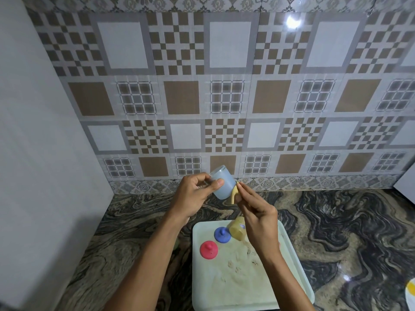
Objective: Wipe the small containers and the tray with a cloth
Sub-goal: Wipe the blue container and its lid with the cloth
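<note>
My left hand (193, 198) grips a small pale blue container (223, 182), held tilted above the counter near the wall. My right hand (256, 212) pinches a yellow cloth (233, 196) against the container's open end. Below, a pale green tray (289, 248) dusted with sandy powder lies on the counter. On it stand a red lid (208, 249) and a blue lid (222, 235), each with a knob, and a yellowish container (237, 230) lies partly hidden behind my right wrist.
The tray sits on a dark swirled marble counter (336, 232). A patterned tile wall (224, 97) rises behind, and a white cabinet side (45, 153) stands at the left. A white and yellow plate edge (411, 290) shows at the far right.
</note>
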